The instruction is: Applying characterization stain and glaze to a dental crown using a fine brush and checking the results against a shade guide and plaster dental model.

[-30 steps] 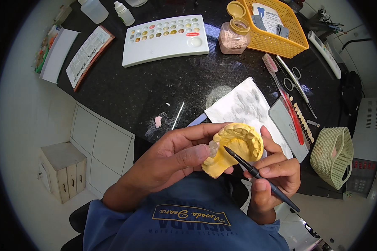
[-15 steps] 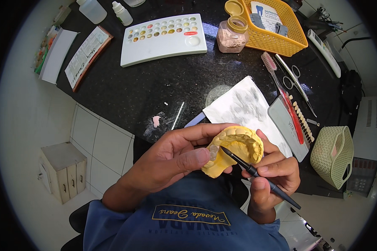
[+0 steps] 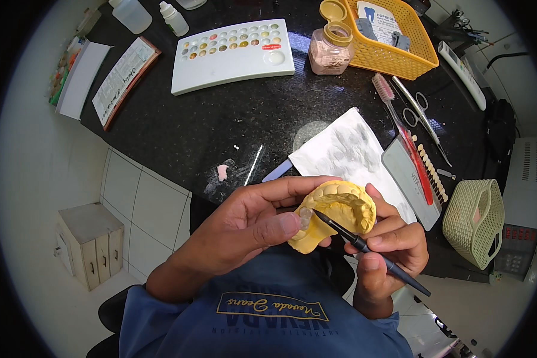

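i see left hand [image 3: 244,218] closed round one cast [image 3: 335,200], right hand [image 3: 401,243] pinching one brush [image 3: 359,243] across it; two baskets [image 3: 388,67] rightward.

The head view looks out from the left of two fisheye cameras worn side by side on the person's head; it faces forward and steeply down, upright and unmirrored, with the blue shirt [image 3: 238,337] along the lower edge and the dark desk [image 3: 185,131] reaching to the top; the hands [image 3: 241,218] are near the lens, just below centre; the tiled floor [image 3: 152,206] and a small cabinet [image 3: 92,244] lie farther off at left; straight edges bow toward the round rim.
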A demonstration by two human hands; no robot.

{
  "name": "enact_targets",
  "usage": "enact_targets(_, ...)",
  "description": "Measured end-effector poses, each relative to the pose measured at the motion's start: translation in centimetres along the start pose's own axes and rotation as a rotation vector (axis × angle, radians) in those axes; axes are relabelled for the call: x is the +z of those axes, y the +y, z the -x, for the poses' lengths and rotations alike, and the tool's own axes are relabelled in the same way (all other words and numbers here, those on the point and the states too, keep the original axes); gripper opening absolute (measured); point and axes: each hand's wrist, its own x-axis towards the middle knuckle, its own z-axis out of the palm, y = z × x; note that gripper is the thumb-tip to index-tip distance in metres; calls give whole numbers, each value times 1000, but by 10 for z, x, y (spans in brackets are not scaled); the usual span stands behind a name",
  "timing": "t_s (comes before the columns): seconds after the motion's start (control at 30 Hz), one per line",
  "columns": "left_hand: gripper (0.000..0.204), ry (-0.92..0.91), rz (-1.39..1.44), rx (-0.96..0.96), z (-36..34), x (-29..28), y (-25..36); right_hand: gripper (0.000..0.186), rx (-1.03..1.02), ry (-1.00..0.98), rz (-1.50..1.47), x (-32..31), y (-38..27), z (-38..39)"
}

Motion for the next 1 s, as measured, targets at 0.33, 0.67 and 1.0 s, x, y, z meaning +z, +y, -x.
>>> enact_targets(0.33, 70, 12, -9, 6, 0, 1, 0, 17, -7, -15, 12, -1, 0, 0)
enact_targets(0.67, 69, 9, -3, -1, 0, 0, 0, 17, 2, -3, 0, 0, 0, 0)
enact_targets(1.0, 66, -21, 22, 4, 0, -3, -1, 17, -8, -43, 21, -3, 1, 1)
